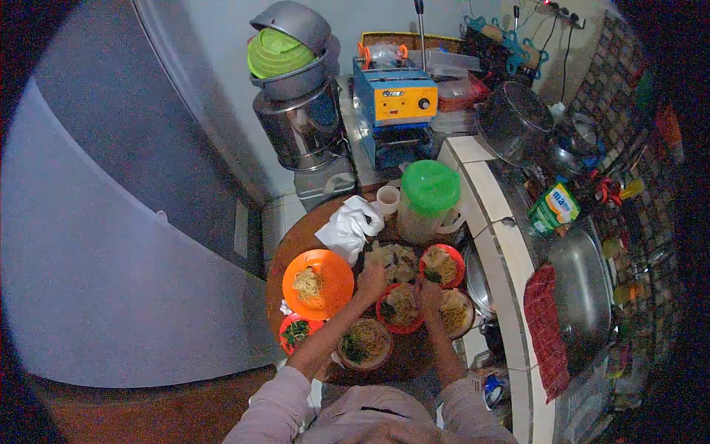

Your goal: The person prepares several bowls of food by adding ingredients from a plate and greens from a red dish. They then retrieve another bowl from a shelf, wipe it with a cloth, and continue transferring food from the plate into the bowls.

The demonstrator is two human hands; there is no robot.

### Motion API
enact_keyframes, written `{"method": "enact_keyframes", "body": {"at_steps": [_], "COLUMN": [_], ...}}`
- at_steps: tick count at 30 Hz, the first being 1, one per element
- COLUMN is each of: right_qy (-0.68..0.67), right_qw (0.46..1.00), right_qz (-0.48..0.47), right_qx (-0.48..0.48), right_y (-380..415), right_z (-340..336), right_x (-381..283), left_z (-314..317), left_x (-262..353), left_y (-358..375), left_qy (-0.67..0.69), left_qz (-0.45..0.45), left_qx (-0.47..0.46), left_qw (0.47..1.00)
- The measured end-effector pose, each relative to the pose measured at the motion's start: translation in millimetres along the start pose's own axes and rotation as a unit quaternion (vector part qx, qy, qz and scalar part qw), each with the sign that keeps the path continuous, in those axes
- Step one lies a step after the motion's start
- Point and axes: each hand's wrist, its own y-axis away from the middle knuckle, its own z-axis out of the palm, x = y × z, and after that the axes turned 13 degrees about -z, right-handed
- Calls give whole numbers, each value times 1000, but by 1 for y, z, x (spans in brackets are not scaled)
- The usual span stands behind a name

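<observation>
My left hand [372, 281] reaches over the near left edge of a plate of pale, dumpling-like food [400, 260], fingers bent together at a pale piece. My right hand [429, 294] has its fingers bunched between two red bowls; what they pinch is hidden. One red bowl of noodles and greens [441, 266] lies just beyond the right hand, another red bowl [401, 306] between my forearms. A noodle bowl [454, 314] sits right of my right wrist. Closer to me is a larger bowl of noodles with chopped greens [365, 344]. Left of my arm is an orange plate with noodles [319, 285].
A small red bowl of greens [297, 332] stands at the round table's left edge. At the back are a white plastic bag [350, 226], a small cup [387, 199] and a green-lidded pitcher [430, 194]. A tiled counter [505, 248] with a sink [584, 296] borders the right side.
</observation>
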Motion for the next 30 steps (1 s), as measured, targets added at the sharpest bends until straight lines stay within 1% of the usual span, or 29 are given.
{"method": "enact_keyframes", "body": {"at_steps": [3, 5, 6, 8, 9, 11, 14, 15, 17, 18, 20, 21, 23, 24, 26, 30], "right_qy": [33, 129, 129, 56, 57, -38, -181, -182, -110, -109, -219, -219, -127, -127, 13, 18], "right_qw": [999, 988, 988, 995, 995, 999, 983, 983, 986, 986, 973, 973, 991, 991, 999, 998], "right_qz": [-12, -81, -81, -73, -73, -33, 27, 26, -94, -95, 25, 24, 34, 34, -43, -26], "right_qx": [-20, 3, 3, -36, -36, -12, 20, 19, 86, 86, 62, 61, -30, -30, -26, -50], "right_y": [0, 4, 5, 2, 2, 3, 7, 8, 11, 10, 9, 8, 7, 9, 12, 7], "right_z": [-2, 7, 10, 13, 16, 21, 28, 25, 7, -1, -11, -12, -13, -9, 3, -11], "right_x": [-2, 4, 8, 17, 21, 29, 32, 28, 11, 1, -15, -18, -21, -19, -13, -29], "left_z": [-2, -5, -1, 14, 16, 20, -17, -19, -19, -14, 6, 17, 33, 27, 9, 9], "left_x": [2, 6, 4, -6, -9, -17, -6, -7, -9, -12, -26, -34, -44, -41, -30, -26], "left_y": [2, 5, 4, -2, -1, 1, 25, 27, 31, 31, 27, 25, 20, 23, 30, 29], "left_qy": [3, -24, -24, 15, 15, 71, 89, 89, 37, 37, 63, 64, 8, 9, 32, 55], "left_qz": [0, -57, -57, -41, -41, -40, -23, -25, -61, -62, -33, -35, 35, 35, 35, 13], "left_qx": [-7, -47, -48, -15, -14, 25, 34, 35, -29, -28, -11, -11, -11, -11, -8, 6], "left_qw": [1000, 997, 997, 999, 999, 996, 995, 995, 997, 997, 997, 997, 999, 999, 999, 998]}}
